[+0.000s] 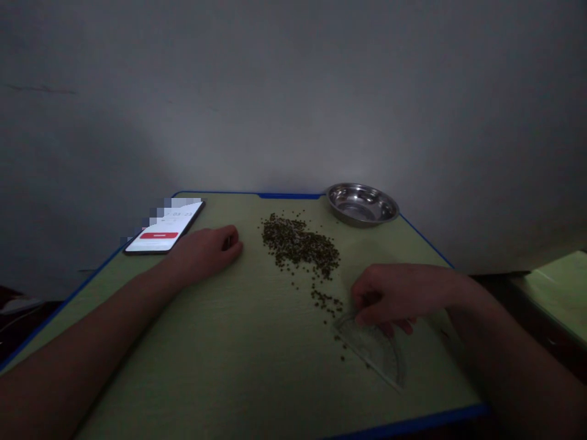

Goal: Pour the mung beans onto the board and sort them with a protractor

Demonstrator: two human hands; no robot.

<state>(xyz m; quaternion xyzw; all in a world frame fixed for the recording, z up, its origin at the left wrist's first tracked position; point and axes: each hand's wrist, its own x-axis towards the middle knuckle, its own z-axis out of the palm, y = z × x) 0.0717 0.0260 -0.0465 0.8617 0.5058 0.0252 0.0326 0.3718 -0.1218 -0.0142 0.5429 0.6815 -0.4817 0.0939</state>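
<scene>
My right hand [389, 296] grips a clear protractor [373, 351] between thumb and fingers, low over the right side of the table. The protractor's straight edge faces the near left, beside a few stray seeds. My left hand [206, 252] rests on the tabletop near the phone, its fingers curled in and nothing visible in them. Between the hands, towards the back, lies a loose heap of small brownish-green seeds or beans [298, 241]. A thin trail of them runs from the heap towards the protractor.
At the back right corner stands a shallow metal bowl [362, 205]. A phone [158, 235] with a lit screen lies at the back left. The pale green table [220, 366] has a blue rim and stands against a grey wall [275, 91].
</scene>
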